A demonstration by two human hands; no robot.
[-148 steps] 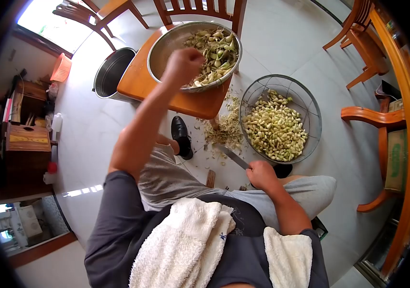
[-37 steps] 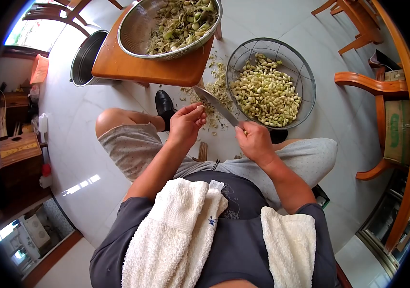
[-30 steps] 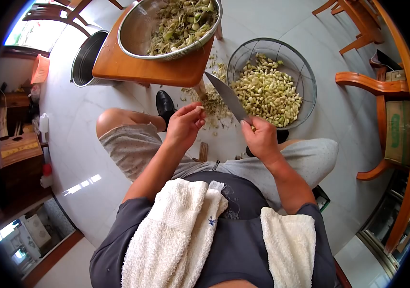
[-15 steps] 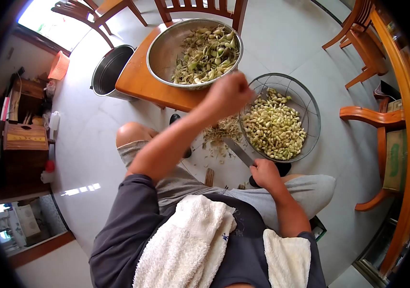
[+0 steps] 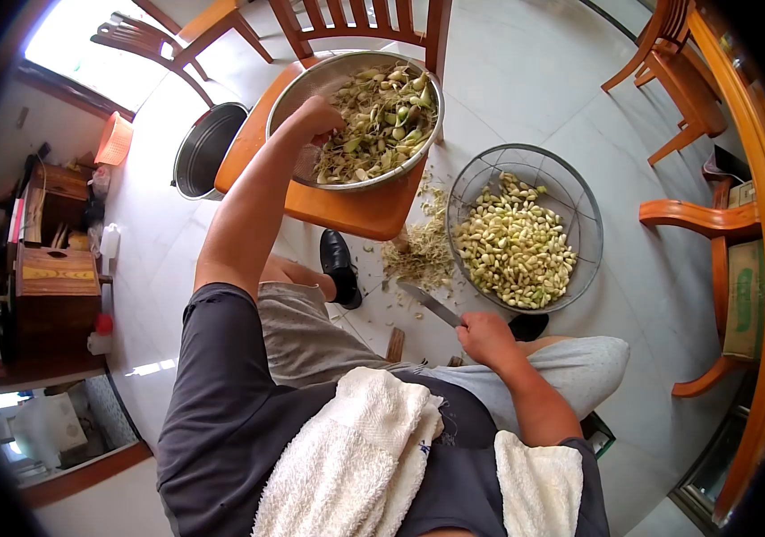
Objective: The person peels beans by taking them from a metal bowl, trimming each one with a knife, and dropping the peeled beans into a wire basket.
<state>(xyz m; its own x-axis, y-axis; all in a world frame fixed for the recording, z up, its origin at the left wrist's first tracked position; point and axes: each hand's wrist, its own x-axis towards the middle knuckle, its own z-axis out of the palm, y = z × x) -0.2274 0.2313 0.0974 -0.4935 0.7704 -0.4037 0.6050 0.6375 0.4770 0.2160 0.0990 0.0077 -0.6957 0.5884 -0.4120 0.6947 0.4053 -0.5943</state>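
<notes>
My left hand (image 5: 318, 119) reaches into a large metal bowl (image 5: 286, 106), at the left side of a heap of untrimmed shallot-like bulbs (image 5: 391, 121) with dry roots and stems. Its fingers are curled and partly hidden, so what is in them does not show. In my right hand (image 5: 486, 338) is the handle of a knife (image 5: 432, 305), its blade pointing up and left over the floor. Right of the blade a round wire-mesh basket (image 5: 585, 224) holds many pale trimmed bulbs (image 5: 517, 246). Between bowl and knife lies a pile of trimmings (image 5: 423, 255).
The bowl stands on a wooden chair (image 5: 347, 210). A dark metal bucket (image 5: 208, 148) is left of that chair. Wooden chairs and a table edge (image 5: 763, 268) line the right. A black shoe (image 5: 338, 264) is below the bowl. Towels (image 5: 356, 447) hang over my chest.
My left hand has moved from above the basket's left rim, up and left into the bowl. The knife stays in my right hand, shifted slightly left and down. The view has tilted a little.
</notes>
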